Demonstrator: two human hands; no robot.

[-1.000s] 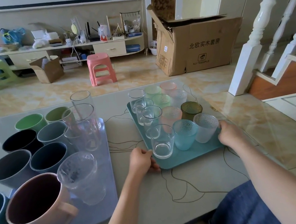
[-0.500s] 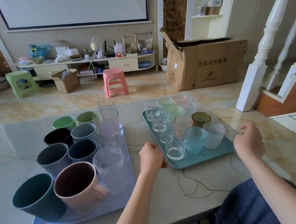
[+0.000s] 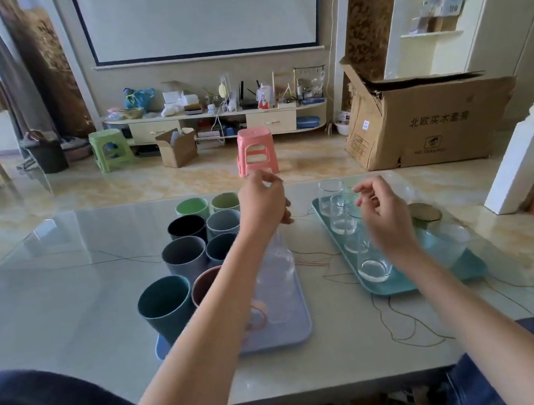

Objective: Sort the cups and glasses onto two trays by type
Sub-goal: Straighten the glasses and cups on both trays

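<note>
A lavender tray on the left carries several opaque cups, among them a dark teal cup and a grey cup, plus clear glasses along its right side. A teal tray on the right holds several glasses. My left hand hovers above the lavender tray with loosely curled fingers and holds nothing. My right hand is raised over the teal tray, fingers relaxed, empty, and it hides some glasses.
The trays sit on a glossy marble-look table. Beyond it on the floor stand a pink stool, a green stool and a large cardboard box. A white stair post rises at the right.
Both hands have let go of the teal tray's front edge and lifted into the air. The left hand moved over the lavender tray. The view has tilted upward.
</note>
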